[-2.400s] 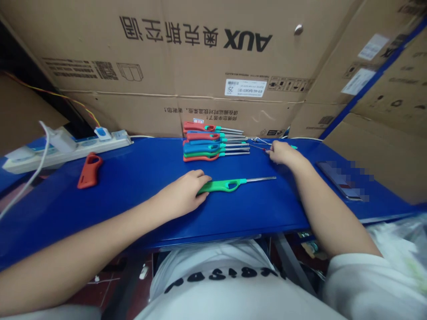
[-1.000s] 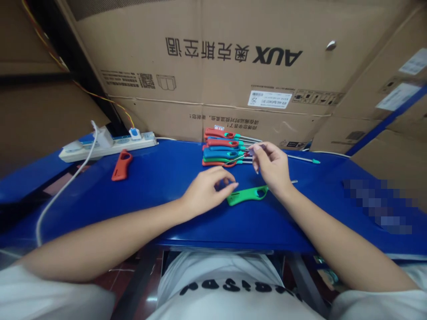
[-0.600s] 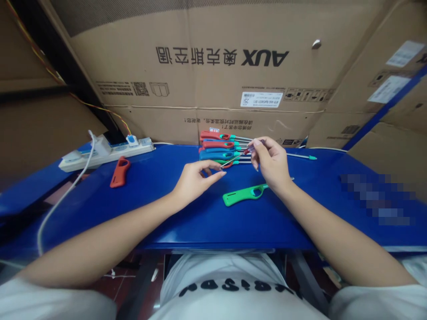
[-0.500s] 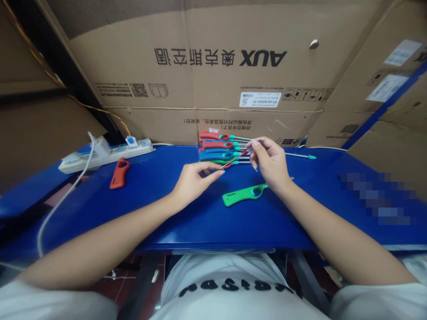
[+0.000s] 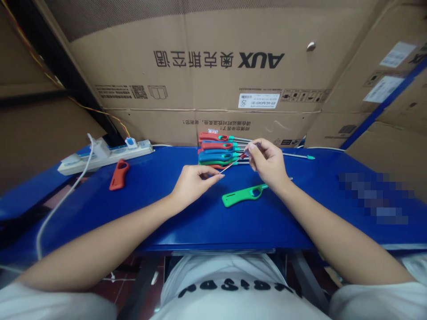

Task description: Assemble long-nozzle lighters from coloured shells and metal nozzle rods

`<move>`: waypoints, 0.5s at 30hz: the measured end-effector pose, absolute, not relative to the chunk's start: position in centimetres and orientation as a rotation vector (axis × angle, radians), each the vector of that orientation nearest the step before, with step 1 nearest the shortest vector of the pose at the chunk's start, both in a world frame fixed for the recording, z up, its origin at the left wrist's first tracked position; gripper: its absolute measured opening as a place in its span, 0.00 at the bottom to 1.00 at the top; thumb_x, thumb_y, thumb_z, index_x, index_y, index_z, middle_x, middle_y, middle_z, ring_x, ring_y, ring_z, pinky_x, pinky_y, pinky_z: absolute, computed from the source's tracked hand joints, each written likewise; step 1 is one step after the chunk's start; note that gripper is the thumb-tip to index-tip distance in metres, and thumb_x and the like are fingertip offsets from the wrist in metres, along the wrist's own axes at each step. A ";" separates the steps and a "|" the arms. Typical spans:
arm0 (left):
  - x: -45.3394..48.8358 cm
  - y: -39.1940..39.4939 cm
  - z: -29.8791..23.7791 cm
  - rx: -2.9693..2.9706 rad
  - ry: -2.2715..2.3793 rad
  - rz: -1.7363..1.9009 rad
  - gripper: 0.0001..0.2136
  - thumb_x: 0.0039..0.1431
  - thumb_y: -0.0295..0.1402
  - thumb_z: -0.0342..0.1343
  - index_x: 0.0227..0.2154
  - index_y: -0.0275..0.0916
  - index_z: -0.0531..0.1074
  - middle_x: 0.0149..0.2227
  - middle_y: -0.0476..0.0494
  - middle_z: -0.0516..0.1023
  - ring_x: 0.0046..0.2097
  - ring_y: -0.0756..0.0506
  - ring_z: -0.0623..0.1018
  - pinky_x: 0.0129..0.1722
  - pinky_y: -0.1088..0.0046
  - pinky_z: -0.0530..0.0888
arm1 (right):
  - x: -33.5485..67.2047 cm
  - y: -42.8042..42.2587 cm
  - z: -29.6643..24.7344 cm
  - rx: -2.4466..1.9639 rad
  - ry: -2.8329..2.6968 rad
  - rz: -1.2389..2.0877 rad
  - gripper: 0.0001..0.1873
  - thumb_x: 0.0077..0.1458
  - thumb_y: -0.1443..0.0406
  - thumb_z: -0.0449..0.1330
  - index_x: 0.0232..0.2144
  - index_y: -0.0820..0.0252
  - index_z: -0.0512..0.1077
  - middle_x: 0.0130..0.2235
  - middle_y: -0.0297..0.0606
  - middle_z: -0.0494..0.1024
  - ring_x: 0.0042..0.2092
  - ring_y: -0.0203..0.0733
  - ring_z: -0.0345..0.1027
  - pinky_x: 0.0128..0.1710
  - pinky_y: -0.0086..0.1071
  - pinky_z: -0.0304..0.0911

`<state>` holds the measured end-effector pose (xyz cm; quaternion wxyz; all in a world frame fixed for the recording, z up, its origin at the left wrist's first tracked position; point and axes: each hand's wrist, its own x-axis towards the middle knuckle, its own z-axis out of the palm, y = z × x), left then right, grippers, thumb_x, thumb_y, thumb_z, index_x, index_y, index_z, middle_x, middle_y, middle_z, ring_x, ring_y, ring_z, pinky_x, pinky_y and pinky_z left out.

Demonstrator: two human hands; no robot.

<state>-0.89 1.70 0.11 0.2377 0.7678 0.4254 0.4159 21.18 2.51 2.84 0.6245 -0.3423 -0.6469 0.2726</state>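
A screwdriver (image 5: pixel 230 166) with a thin metal shaft and a partly red, see-through handle is held between both hands above the table. Its handle sits in the closed fingers of my right hand (image 5: pixel 269 161). My left hand (image 5: pixel 193 183) pinches the tip end of the shaft between thumb and fingers; whether anything small is there too is hidden. Just below my right hand lies a green long-necked lighter (image 5: pixel 243 197), its metal neck partly covered by that hand. Behind both hands, several red, blue and green lighters (image 5: pixel 216 146) are stacked with their necks pointing right.
On the blue table (image 5: pixel 173 222), an orange lighter handle (image 5: pixel 119 176) lies at the left. A white power strip (image 5: pixel 115 155) with plugs and a hanging cable is behind it. A teal-tipped rod (image 5: pixel 296 155) reaches right. Cardboard (image 5: pixel 207 80) walls the back.
Both hands keep their hold on the screwdriver and stay in nearly the same place. The whole view has shifted very slightly; the lighters lie as before.
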 end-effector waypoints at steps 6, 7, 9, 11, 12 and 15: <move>-1.1 1.7 -0.3 2.254 1.163 0.981 0.08 0.58 0.39 0.65 0.31 0.42 0.84 0.30 0.50 0.84 0.28 0.49 0.79 0.30 0.75 0.71 | 21.5 2.2 2.7 -0.823 -1.655 0.527 0.19 0.61 0.50 0.61 0.32 0.59 0.70 0.23 0.29 0.69 0.21 0.29 0.60 0.19 0.25 0.56; -1.0 1.7 -0.4 2.267 1.157 0.952 0.07 0.58 0.39 0.65 0.31 0.42 0.84 0.30 0.50 0.85 0.29 0.49 0.79 0.30 0.75 0.71 | 21.5 2.1 2.7 -0.824 -1.708 0.524 0.17 0.62 0.51 0.60 0.32 0.59 0.71 0.24 0.30 0.70 0.21 0.30 0.61 0.20 0.25 0.58; -0.9 1.4 -0.6 2.272 1.124 0.901 0.07 0.59 0.38 0.64 0.31 0.42 0.83 0.30 0.51 0.84 0.29 0.49 0.79 0.30 0.75 0.70 | 21.4 1.8 2.7 -0.790 -1.795 0.567 0.14 0.63 0.54 0.61 0.36 0.59 0.72 0.27 0.32 0.74 0.23 0.30 0.66 0.22 0.26 0.63; -0.7 1.2 -0.6 2.278 1.044 0.861 0.07 0.60 0.37 0.64 0.31 0.41 0.83 0.29 0.51 0.84 0.29 0.49 0.79 0.30 0.76 0.71 | 21.1 1.4 2.6 -0.711 -1.814 0.653 0.13 0.63 0.56 0.61 0.43 0.58 0.73 0.31 0.33 0.77 0.24 0.32 0.70 0.24 0.27 0.68; -0.6 1.0 -0.7 2.293 0.984 0.846 0.07 0.60 0.37 0.64 0.31 0.41 0.82 0.30 0.50 0.84 0.30 0.49 0.79 0.31 0.76 0.71 | 20.9 1.1 2.6 -0.671 -1.801 0.683 0.14 0.63 0.57 0.61 0.47 0.57 0.73 0.33 0.34 0.78 0.25 0.33 0.71 0.24 0.28 0.70; -0.3 0.5 -0.7 2.386 0.802 0.824 0.08 0.60 0.39 0.64 0.35 0.40 0.81 0.37 0.48 0.84 0.37 0.48 0.81 0.39 0.74 0.74 | 20.4 0.3 2.4 -0.607 -1.782 0.628 0.17 0.64 0.62 0.60 0.54 0.56 0.71 0.32 0.33 0.78 0.25 0.34 0.73 0.25 0.29 0.72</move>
